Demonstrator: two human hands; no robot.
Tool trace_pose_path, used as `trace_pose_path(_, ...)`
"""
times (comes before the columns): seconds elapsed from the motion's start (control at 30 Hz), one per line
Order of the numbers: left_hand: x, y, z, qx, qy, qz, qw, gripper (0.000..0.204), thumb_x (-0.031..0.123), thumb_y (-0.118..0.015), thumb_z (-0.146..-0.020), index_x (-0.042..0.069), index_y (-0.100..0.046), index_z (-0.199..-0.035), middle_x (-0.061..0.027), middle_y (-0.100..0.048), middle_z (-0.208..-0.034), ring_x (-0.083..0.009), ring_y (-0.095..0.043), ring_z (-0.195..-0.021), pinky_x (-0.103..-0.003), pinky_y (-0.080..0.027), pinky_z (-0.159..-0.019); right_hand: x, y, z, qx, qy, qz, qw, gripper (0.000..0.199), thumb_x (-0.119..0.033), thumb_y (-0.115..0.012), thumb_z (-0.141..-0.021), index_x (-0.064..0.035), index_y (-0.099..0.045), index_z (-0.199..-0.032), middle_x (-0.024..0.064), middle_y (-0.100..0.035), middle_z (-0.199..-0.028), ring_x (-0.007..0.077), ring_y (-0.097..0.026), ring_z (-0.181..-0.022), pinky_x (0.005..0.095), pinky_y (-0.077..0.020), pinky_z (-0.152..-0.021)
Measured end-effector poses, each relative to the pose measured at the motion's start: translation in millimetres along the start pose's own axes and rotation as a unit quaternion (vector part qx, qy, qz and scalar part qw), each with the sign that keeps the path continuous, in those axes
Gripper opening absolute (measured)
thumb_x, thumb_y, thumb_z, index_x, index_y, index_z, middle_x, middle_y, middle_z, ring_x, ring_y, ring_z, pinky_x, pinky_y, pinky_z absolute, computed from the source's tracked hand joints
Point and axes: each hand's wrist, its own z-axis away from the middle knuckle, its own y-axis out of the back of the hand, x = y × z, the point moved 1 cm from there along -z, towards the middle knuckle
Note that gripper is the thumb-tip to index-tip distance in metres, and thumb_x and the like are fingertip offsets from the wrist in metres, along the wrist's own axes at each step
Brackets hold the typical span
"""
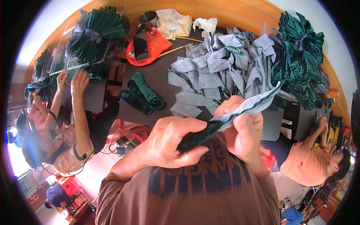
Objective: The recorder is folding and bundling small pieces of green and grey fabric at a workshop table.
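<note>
Between my two hands is a narrow strip of fabric [255,105], grey-white on one face with dark green velvet along its edge. My right hand [245,129] pinches the strip near its middle, thumb on the near side, and its pointed far end sticks out to the upper right. My left hand [174,140] is closed around the dark green velvet end, its thumb and forefinger reaching along it. Ahead on the table, several folded green velvet pieces [140,93] lie to the left. A large heap of grey-backed strips [213,67] spreads just beyond my hands.
A red plate [159,47] holds a phone [141,46]; a metal cup [147,18] and a plastic package [174,24] stand behind. Bundled green velvet [301,56] is piled at right, another bundle [95,37] at left. Co-workers sit left [71,146] and right [305,165].
</note>
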Motion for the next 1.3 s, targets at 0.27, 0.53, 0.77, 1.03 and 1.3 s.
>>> trace_pose_path(0.27, -7, 8, -9, 0.020, -0.175, -0.152, 0.973, 0.042, -0.001, -0.073, -0.062, -0.001, -0.053, -0.099, -0.0050, -0.054, -0.064, -0.0182, -0.046, -0.044, -0.030, -0.035, -0.039, 1, 1, 2, -0.021, -0.019, -0.009, 1.000, 0.030, -0.024, -0.053, -0.089, 0.0046, -0.060, -0.093, 0.0141, -0.057, -0.086, 0.0202, -0.056, -0.075, 0.0271, -0.0435, -0.062)
trace_pose_path(0.53, -18, 4, -2, 0.072, -0.214, -0.149, 0.963, 0.040, -0.004, -0.071, -0.063, -0.002, -0.053, -0.098, -0.0022, -0.049, -0.062, -0.0152, -0.045, -0.044, -0.028, -0.035, -0.038, 7, 5, -1, -0.087, -0.008, 0.021, 0.996, 0.030, -0.022, -0.054, -0.090, 0.0036, -0.060, -0.105, 0.0095, -0.060, -0.102, 0.0120, -0.053, -0.086, 0.0272, -0.0423, -0.078)
trace_pose_path(0.77, -14, 1, -9, 0.042, -0.190, -0.122, 0.973, 0.041, -0.003, -0.072, -0.058, 0.000, -0.056, -0.096, -0.0038, -0.052, -0.065, -0.0169, -0.048, -0.047, -0.029, -0.037, -0.040, -1, -3, 1, -0.163, -0.078, 0.040, 0.983, 0.026, -0.014, -0.058, -0.087, 0.0005, -0.059, -0.109, 0.0040, -0.056, -0.097, 0.0103, -0.051, -0.089, 0.0239, -0.0391, -0.079)
trace_pose_path(1.03, -9, 4, -8, -0.062, -0.097, -0.264, 0.958, 0.054, 0.001, -0.065, -0.058, 0.003, -0.058, -0.111, -0.0008, -0.045, -0.061, -0.0168, -0.049, -0.049, -0.030, -0.040, -0.043, 5, 0, 0, -0.139, 0.049, 0.102, 0.984, 0.028, -0.015, -0.056, -0.089, 0.0028, -0.057, -0.110, 0.0153, -0.055, -0.115, 0.0182, -0.052, -0.102, 0.0291, -0.0395, -0.088)
trace_pose_path(1.3, -10, -6, -4, -0.097, -0.004, -0.186, 0.978, 0.078, -0.001, -0.067, -0.066, 0.004, -0.032, -0.135, -0.0148, -0.059, -0.076, -0.0320, -0.060, -0.063, -0.036, -0.048, -0.054, 10, -8, 7, -0.076, -0.131, 0.035, 0.988, 0.033, -0.012, -0.056, -0.089, 0.0024, -0.051, -0.118, 0.0056, -0.053, -0.107, 0.0102, -0.046, -0.095, 0.0240, -0.0355, -0.086)
